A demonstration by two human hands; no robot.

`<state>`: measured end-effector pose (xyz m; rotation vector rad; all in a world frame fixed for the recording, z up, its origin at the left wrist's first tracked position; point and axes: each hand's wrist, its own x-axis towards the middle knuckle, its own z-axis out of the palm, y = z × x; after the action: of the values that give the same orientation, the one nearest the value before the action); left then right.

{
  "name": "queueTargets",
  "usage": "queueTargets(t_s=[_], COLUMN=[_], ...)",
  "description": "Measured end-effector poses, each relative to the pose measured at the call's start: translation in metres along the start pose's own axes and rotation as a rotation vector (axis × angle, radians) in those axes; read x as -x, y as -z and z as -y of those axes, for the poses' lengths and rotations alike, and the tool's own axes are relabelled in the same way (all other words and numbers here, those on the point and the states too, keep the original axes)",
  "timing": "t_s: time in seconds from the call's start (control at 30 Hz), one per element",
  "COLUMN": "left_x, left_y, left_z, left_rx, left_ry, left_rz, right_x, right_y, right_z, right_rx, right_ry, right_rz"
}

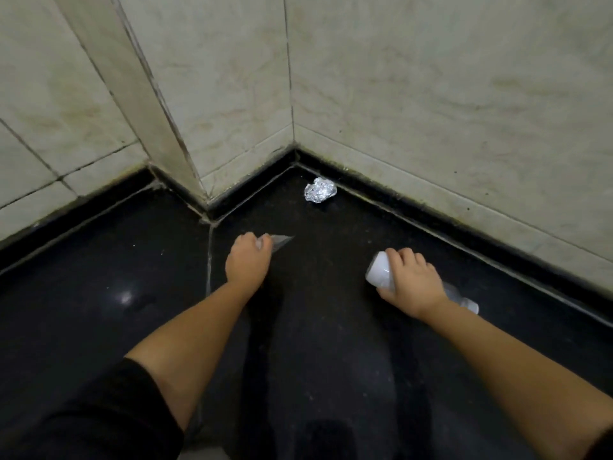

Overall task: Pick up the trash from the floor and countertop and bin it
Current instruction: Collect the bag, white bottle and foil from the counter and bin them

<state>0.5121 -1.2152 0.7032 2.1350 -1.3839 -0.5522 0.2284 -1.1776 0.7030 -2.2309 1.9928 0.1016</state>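
Trash half gathered: left hand (247, 260) grips a clear wrapper (280, 241), right hand (413, 280) holds a bottle (381, 269). Foil ball (319, 190) at 12 o'clock remains; bin unseen.

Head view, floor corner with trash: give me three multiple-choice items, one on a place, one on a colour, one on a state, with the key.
1. Where does the crumpled foil ball lie?
A. on the floor in the wall corner
B. in the left hand
C. under the right forearm

2. What colour is the floor?
A. white
B. black
C. red

3. What is the right hand doing?
A. hanging open with nothing in it
B. pressing flat on the wall
C. gripping a white plastic bottle

Key: 1 A, the foil sits apart from both hands by the corner. 2 B, dark glossy tiles. 3 C, its fingers wrap the bottle; the left hand closes on a clear wrapper.
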Motion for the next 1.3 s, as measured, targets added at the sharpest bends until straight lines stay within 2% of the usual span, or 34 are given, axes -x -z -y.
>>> queueTargets(t_s=[0.13,0.2,0.37,0.47,0.67,0.83,1.07,1.3], left_x=[-0.070,-0.101,-0.149,-0.160,-0.162,-0.156,-0.085,0.036], left_y=[-0.025,-0.039,-0.085,-0.106,-0.109,-0.080,-0.033,0.052], left_z=[-0.050,-0.073,-0.111,-0.115,-0.117,-0.107,-0.051,0.015], left_rx=[0.093,0.039,-0.435,-0.584,-0.671,-0.757,-0.624,-0.529], left_ry=[-0.152,-0.224,-0.386,-0.486,-0.585,-0.566,-0.427,-0.221], left_rz=[0.143,0.235,0.475,0.510,0.520,0.499,0.487,0.292], right_x=[-0.029,-0.042,-0.056,-0.054,-0.042,-0.031,0.006,0.075], right_y=[0.005,0.008,0.010,0.011,0.016,0.029,0.047,0.053], right_z=[0.017,0.021,0.018,0.015,0.014,0.018,0.013,0.035], right_rx=[-0.028,-0.036,-0.042,-0.010,-0.011,-0.016,0.018,0.019], right_ry=[-0.081,-0.110,-0.186,-0.206,-0.231,-0.210,-0.123,0.110], right_rz=[-0.016,-0.014,-0.010,0.004,0.022,-0.004,-0.028,-0.081])
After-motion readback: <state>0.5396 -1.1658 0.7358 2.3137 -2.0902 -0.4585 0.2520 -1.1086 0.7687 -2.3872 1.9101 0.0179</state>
